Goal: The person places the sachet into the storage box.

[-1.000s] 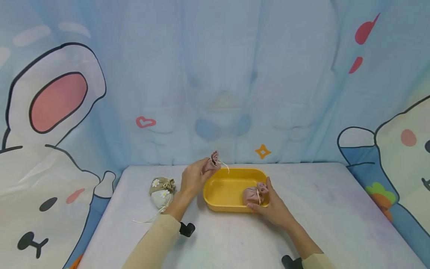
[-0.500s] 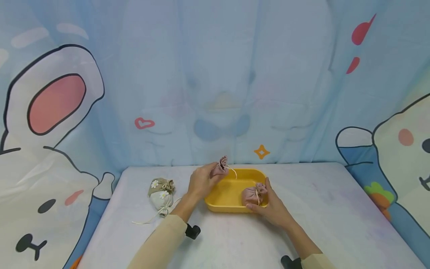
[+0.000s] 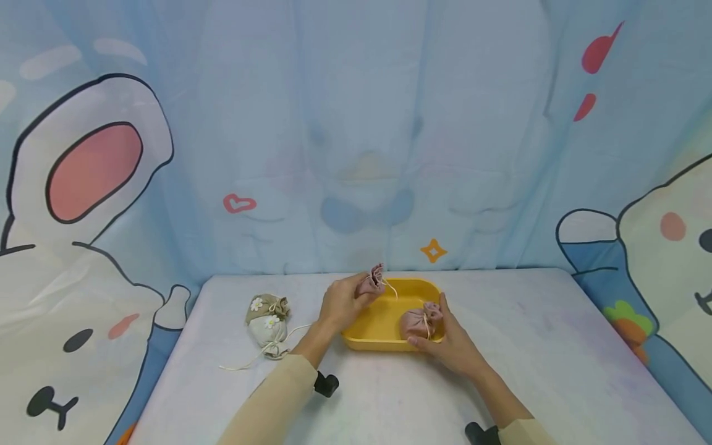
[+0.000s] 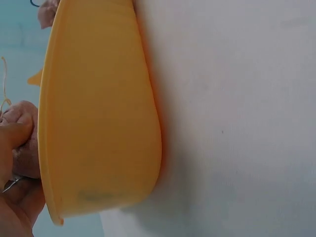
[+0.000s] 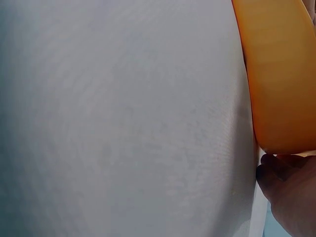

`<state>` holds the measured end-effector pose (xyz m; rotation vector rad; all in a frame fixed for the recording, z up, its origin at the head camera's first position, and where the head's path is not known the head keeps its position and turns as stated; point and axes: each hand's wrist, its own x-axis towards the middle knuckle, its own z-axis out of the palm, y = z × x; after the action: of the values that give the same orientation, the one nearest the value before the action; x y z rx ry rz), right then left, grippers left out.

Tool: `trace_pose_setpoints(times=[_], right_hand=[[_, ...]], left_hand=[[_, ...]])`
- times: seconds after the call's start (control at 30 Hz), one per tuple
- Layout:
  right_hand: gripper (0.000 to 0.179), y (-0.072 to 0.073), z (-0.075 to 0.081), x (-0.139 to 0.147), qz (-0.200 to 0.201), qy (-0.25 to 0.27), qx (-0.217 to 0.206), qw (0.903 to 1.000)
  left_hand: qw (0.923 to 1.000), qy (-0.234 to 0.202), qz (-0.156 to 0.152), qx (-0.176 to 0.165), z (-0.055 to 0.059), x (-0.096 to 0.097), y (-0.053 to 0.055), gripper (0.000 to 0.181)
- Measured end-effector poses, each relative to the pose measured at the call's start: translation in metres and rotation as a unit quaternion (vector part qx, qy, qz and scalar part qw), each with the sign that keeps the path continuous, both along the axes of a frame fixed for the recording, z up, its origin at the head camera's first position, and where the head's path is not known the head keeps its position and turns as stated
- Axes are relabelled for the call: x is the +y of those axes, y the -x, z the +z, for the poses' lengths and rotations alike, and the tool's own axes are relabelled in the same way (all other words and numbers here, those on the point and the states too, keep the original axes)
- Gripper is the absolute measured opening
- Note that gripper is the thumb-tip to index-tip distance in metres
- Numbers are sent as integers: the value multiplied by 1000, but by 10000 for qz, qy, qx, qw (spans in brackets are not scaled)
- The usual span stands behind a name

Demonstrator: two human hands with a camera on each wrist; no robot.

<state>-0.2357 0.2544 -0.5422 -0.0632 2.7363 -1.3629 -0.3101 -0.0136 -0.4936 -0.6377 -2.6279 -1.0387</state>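
Note:
A pink drawstring pouch (image 3: 371, 282) is pinched in my left hand (image 3: 340, 304), above the left end of the yellow tray (image 3: 384, 346). In the left wrist view, thumb and fingers close round this pouch (image 4: 24, 157) right at the tray's rim. My right hand (image 3: 457, 345) grips the tray's right end, its thumb on the front rim and its fingers along the side. The right wrist view has its fingers against the tray's outer wall (image 5: 284, 84). Inside the tray, at the right, sits another pink pouch (image 3: 414, 324) with its neck tied.
On the table left of the tray lie a green pouch (image 3: 258, 308) and a white pouch (image 3: 266, 331), each with a daisy, touching one another. Their cream cord trails toward my left sleeve (image 3: 278, 389). A printed blue curtain (image 3: 367, 123) hangs behind the table.
My left hand has moved to the right and slightly down with the pink pouch, from the tray's left edge to over its inside. The right hand stays on the tray.

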Motion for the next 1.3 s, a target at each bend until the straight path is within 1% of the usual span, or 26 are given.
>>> trace_pose_setpoints(times=[0.17, 0.4, 0.5, 0.63, 0.77, 0.93, 1.1, 1.2, 1.3], right_hand=[[133, 0, 1, -1, -27, -16, -56, 10000], [134, 0, 0, 0, -30, 7, -78, 10000], [134, 0, -2, 2, -31, 29, -53, 10000], [134, 0, -2, 2, -48, 45, -129, 9999], [134, 0, 0, 0, -49, 31, -208, 9998], [132, -1, 2, 0, -1, 41, -164, 9999], [132, -2, 2, 0, 2, 40, -124, 9999], [132, -2, 3, 0, 3, 65, -71, 10000], [131, -3, 3, 0, 11, 91, -2, 10000]], left_hand=[[10000, 24, 21, -69, -3, 8, 0, 40], [9994, -28, 52, -337, -6, 20, 1, 42], [9994, -25, 44, -347, -6, 24, 2, 43], [9996, 54, 62, -279, -6, 28, 1, 41], [9992, 135, 99, -350, -7, 32, 2, 38], [9984, 135, 99, -537, -8, 37, 2, 35], [9965, 129, 29, -827, -9, 44, 2, 34], [9957, 79, 18, -926, -10, 47, 2, 37], [9952, 51, -11, -974, -11, 50, 4, 36]])
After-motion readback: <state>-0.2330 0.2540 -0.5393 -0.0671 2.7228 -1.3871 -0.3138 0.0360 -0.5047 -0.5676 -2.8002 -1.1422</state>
